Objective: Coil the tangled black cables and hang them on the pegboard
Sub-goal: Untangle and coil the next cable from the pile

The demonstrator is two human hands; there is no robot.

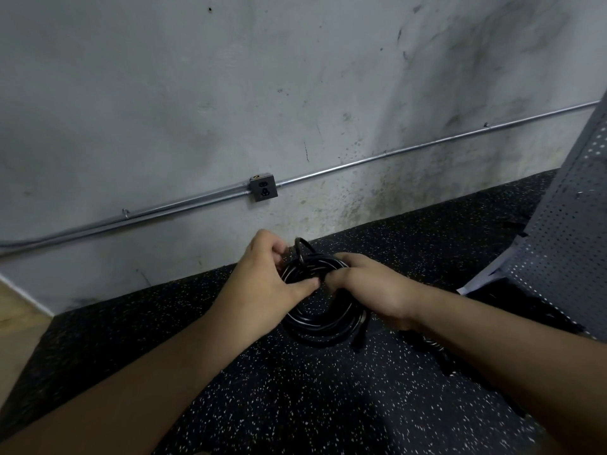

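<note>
Where a strip of pale wooden floor (13, 310) shows at the far left edge, a black rubber floor mat flecked with white (295, 405) begins and runs along the foot of a stained grey concrete wall (197, 93). A thin metal conduit pipe (131, 213) crosses the wall low down and meets a small square grey socket box (263, 189). Below and just right of that box, over the mat, the left hand (266, 274) grips the coil of glossy black cable (323, 323) — its fingers (279, 254) curled in at the coil's upper left, its thumb pressed against the strands. A small loop of the cable (300, 247) stands up between the two hands. The right hand (368, 287) holds the top of the coil from the other side, fingers wrapped tight round the gathered turns. The round bundle hangs beneath both hands, its lower rim resting on the mat or just above it — I cannot tell which. Right of the right forearm, a second stretch of black cable (437, 349) lies loose on the mat, blurred. At the far right a grey perforated metal pegboard (565, 231) stands at a tilt, with what looks like a white sheet of paper (479, 277) at its lower edge.
</note>
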